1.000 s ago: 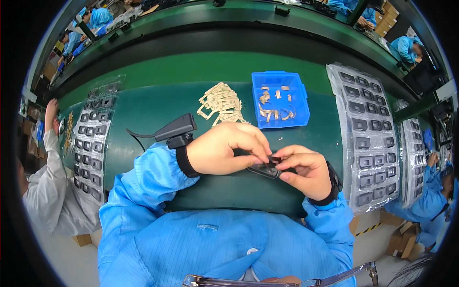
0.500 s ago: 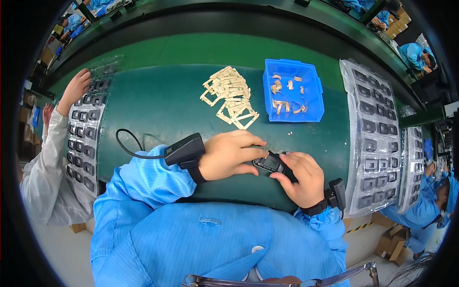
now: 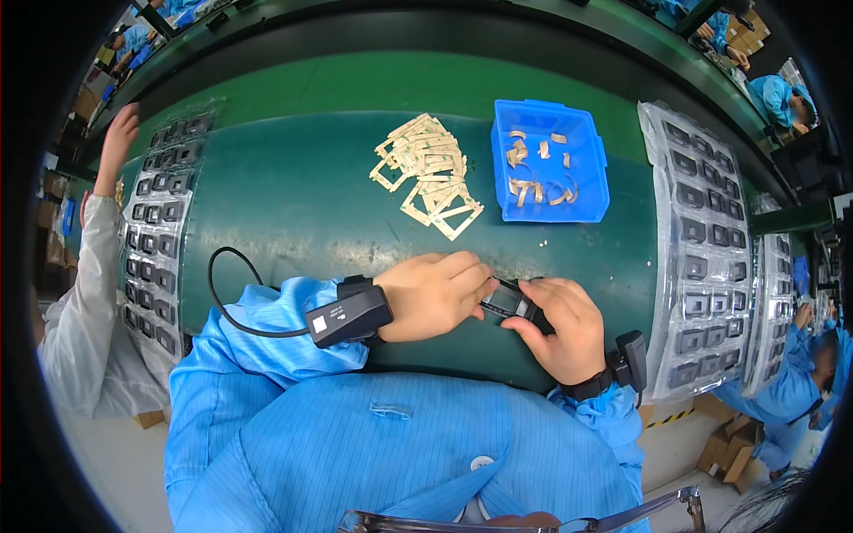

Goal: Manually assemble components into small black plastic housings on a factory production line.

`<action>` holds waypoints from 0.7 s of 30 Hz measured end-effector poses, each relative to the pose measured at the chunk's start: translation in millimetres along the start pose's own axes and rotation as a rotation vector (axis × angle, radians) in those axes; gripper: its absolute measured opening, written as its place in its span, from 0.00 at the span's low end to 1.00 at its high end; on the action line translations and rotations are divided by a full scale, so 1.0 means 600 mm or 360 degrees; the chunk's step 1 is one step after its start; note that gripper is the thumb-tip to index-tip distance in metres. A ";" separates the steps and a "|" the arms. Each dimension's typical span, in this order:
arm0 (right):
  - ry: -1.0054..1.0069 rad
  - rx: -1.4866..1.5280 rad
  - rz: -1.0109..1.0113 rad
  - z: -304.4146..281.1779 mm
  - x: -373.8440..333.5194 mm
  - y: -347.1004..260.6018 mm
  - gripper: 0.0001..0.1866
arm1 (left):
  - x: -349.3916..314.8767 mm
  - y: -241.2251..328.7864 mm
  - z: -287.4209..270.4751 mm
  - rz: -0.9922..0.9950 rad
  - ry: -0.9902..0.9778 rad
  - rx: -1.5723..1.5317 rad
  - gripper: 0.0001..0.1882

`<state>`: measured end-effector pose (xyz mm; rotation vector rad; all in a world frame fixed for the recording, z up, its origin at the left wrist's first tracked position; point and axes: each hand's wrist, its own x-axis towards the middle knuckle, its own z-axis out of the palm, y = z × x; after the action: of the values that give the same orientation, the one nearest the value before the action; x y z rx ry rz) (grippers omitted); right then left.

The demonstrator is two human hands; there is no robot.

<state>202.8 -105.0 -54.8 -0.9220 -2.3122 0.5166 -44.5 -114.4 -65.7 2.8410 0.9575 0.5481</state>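
Note:
A small black plastic housing (image 3: 506, 301) with a rectangular window is held low over the green table in front of me. My right hand (image 3: 565, 330) grips its right end between thumb and fingers. At its left end, the curled fingers of my left hand (image 3: 437, 295) press against the upper left corner, with the thumb mostly hidden beneath them. Beyond my hands lies a loose pile of cream-coloured adhesive frames (image 3: 433, 169). To its right stands a blue plastic bin (image 3: 586, 209) holding several curled tan strips (image 3: 530, 191).
Clear plastic trays of black housings line the table's right side (image 3: 696, 266) and left side (image 3: 158, 240). A person's arm in a white sleeve (image 3: 99, 293) reaches up beside the left trays. White specks (image 3: 544, 243) lie below the bin.
My left fingers have curled in more tightly at the housing's corner, and that wrist has rolled. My right hand has barely moved. At left, the other person's hand has shifted up and left.

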 end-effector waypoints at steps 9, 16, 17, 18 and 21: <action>-0.0018 0.0101 0.0032 -0.003 -0.002 0.004 0.27 | -0.003 -0.010 0.007 0.0070 0.0032 -0.0026 0.22; -0.0012 0.0117 0.0027 -0.004 -0.002 0.005 0.25 | -0.005 -0.021 -0.010 0.0109 0.0082 -0.0171 0.19; -0.0022 0.0114 0.0022 -0.004 -0.002 0.005 0.25 | 0.000 -0.020 -0.011 0.0176 0.0141 -0.0137 0.18; -0.0033 0.0112 0.0017 -0.004 -0.003 0.005 0.25 | 0.003 -0.018 -0.011 0.0243 0.0200 -0.0103 0.17; -0.0026 0.0116 -0.0005 -0.001 -0.003 0.010 0.25 | 0.011 -0.021 -0.006 0.0364 0.0289 -0.0027 0.15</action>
<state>207.0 -102.0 -58.4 -0.8827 -2.2933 0.6050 -48.4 -100.3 -62.8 2.9440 0.6488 0.8454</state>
